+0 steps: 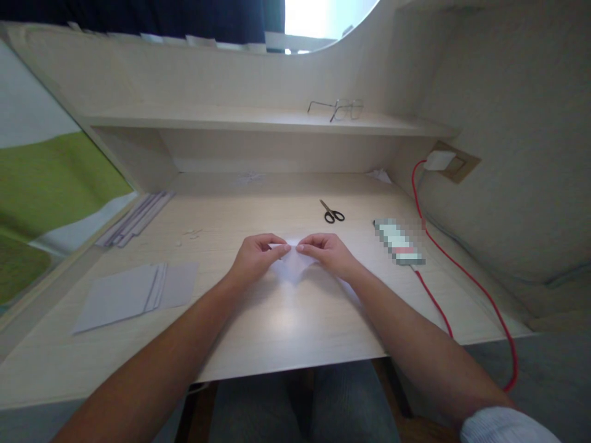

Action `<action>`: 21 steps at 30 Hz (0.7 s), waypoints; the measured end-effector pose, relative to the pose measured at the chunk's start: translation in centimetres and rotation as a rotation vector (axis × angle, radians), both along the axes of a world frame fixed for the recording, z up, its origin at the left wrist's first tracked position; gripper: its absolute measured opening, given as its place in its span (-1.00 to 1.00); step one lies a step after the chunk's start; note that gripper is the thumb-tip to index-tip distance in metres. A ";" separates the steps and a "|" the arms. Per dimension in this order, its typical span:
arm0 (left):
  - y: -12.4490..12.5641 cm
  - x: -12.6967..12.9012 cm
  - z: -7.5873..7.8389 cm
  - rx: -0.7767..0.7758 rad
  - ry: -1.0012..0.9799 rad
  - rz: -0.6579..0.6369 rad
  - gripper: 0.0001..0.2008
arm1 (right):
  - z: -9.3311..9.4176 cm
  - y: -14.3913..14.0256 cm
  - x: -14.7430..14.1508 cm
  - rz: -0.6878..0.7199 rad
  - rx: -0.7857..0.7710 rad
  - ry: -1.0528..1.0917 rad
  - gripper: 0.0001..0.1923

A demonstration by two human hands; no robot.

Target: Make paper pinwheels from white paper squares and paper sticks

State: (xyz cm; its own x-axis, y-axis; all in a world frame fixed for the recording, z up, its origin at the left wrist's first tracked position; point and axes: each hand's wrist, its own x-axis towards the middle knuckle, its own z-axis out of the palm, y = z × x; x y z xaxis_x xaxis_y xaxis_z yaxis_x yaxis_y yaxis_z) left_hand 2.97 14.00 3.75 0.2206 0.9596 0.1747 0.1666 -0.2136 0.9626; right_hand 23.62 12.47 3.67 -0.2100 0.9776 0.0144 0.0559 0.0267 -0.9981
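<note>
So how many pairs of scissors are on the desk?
1: the black-handled metal scissors lie on the light wooden desk, beyond the right hand. Nothing shows others, though some could be hidden.

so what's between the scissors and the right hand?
Head view: only bare desk lies between the scissors and the right hand, which pinches the white paper.

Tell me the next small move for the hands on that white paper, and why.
Probably press the fold flat with the fingertips. Both the left hand and the right hand pinch the small white paper at its top edge on the desk, and it looks partly folded, not yet lying flat.
</note>
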 end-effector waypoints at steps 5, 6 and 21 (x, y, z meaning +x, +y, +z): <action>0.3 -0.3 0.0 -0.034 -0.097 -0.004 -0.77 | 0.0 0.1 0.4 -0.022 -0.016 0.048 -0.73; 0.4 -0.4 -0.1 -0.041 -0.111 -0.001 -0.76 | 0.0 0.2 0.4 -0.030 -0.028 0.058 -0.73; 0.3 -0.6 0.3 -0.037 -0.136 0.019 -0.73 | -0.3 1.1 1.0 -0.089 -0.233 0.222 -0.68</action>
State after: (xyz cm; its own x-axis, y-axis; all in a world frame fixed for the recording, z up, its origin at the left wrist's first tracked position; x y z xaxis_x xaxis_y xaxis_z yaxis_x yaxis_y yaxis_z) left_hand 2.33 14.33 4.06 0.1790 0.9697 0.1661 0.0381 -0.1755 0.9837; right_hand 24.67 13.60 3.36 -0.1408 0.9743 -0.1759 -0.1722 -0.1991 -0.9647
